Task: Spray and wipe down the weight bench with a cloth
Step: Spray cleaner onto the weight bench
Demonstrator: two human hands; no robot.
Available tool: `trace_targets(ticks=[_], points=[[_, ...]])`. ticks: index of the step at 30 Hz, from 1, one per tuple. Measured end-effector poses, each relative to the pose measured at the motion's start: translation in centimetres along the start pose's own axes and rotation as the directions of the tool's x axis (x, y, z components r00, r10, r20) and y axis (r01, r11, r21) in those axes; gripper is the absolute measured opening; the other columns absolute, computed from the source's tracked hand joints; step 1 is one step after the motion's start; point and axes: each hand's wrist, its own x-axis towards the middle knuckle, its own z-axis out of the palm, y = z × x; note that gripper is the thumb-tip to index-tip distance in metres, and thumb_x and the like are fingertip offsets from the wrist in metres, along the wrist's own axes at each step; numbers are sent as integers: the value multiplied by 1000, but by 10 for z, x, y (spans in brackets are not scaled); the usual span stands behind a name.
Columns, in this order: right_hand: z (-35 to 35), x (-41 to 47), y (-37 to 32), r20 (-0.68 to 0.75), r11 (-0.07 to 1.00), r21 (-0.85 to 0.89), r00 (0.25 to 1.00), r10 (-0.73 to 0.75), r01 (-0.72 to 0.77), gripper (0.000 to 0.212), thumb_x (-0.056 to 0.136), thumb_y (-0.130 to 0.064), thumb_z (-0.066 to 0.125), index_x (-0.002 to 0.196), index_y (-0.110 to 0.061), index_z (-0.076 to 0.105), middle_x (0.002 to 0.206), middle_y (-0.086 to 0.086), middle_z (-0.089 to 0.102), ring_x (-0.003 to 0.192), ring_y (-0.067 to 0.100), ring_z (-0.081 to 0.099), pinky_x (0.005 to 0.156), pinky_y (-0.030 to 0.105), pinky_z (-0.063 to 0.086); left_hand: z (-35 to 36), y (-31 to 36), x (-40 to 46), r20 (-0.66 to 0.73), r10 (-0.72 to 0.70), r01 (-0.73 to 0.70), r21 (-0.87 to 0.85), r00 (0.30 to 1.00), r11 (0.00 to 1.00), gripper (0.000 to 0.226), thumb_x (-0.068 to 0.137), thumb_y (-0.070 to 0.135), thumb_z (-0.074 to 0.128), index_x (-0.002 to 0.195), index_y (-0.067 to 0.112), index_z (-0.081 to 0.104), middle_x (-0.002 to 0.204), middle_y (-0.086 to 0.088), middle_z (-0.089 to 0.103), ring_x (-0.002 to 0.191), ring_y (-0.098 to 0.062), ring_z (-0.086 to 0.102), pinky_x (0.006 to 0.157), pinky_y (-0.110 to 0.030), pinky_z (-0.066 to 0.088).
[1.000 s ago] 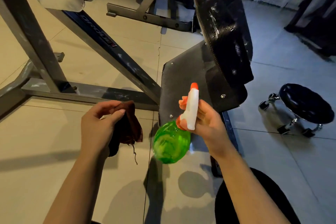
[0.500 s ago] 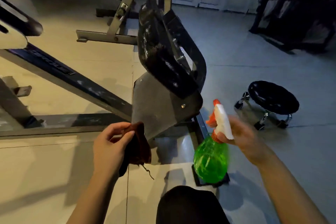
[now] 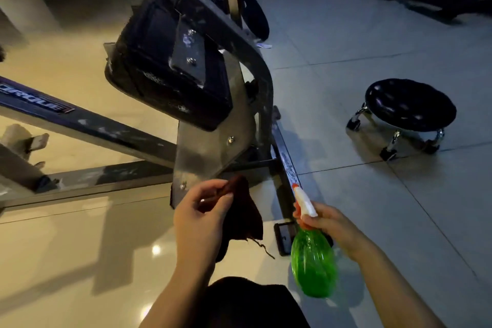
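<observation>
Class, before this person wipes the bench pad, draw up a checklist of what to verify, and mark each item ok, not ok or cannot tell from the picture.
1. Cloth in hand: ok. The left hand pinches the dark cloth.
2. Spray bottle held securely: ok. The right hand grips the green spray bottle at its neck.
3. Nozzle aimed at the pad: not ok. It points toward the metal frame, below the black pad.
4. Liquid left in the bottle: cannot tell.
5. Pad already wet: cannot tell; the light specks could be droplets or wear.
6. Rolling stool out of the way: ok, it stands apart on the right.
</observation>
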Motion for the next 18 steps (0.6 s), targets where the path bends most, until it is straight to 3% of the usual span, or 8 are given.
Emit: trace_targets(ticks=[2,5,8,10,12,16,18], points=[[-3,9,8,-34,999,48,999,13,-11,35,81,-9,67,114,0,63,106,17,67,95,22,64,81,23,54,11,-2,-8,23,-33,32,36,999,999,29,80,-1,71,83,28,71,83,6,71,84,-18,67,67,-25,52],[-2,28,7,-40,996,93,999,-10,13,46,74,-22,70,115,-3,63,107,15,70,99,24,67,87,30,53,18,1,-11,13,-48,47,51,999,998,29,80,0,71,81,29,72,83,7,71,85,-20,67,73,-34,54],[2,44,1,-39,992,116,999,-36,40,25,85,-6,66,109,-3,64,87,5,72,80,12,70,72,20,54,22,1,-11,-38,-50,52,57,998,997,28,81,-2,70,84,26,72,84,1,71,85,-24,68,66,-35,55],[2,50,6,-47,994,106,999,-20,25,21,86,-6,65,108,-3,65,83,3,73,79,14,70,76,24,56,25,2,-12,-58,-67,70,46,996,996,24,81,-4,69,88,19,71,88,-7,71,83,-27,68,56,-38,58],[-2,52,18,-87,996,94,996,-3,12,25,85,-12,68,108,-2,67,82,3,74,83,20,68,83,32,54,25,0,-12,-76,-75,79,49,994,996,23,82,-2,69,90,19,71,90,-7,71,85,-26,68,54,-33,57],[-24,32,42,-178,995,95,983,34,-17,14,81,-15,72,94,-11,69,84,6,72,83,20,67,77,29,51,22,-1,-10,-78,-99,105,73,992,992,26,83,1,69,87,27,69,85,7,70,86,-16,67,60,-18,48],[-37,18,55,-158,990,134,985,69,-48,26,72,-21,74,96,-13,69,83,5,73,82,18,68,79,30,51,23,-1,-10,-59,-122,125,48,991,991,25,84,-1,67,87,24,68,87,4,70,84,-17,66,55,-18,49]])
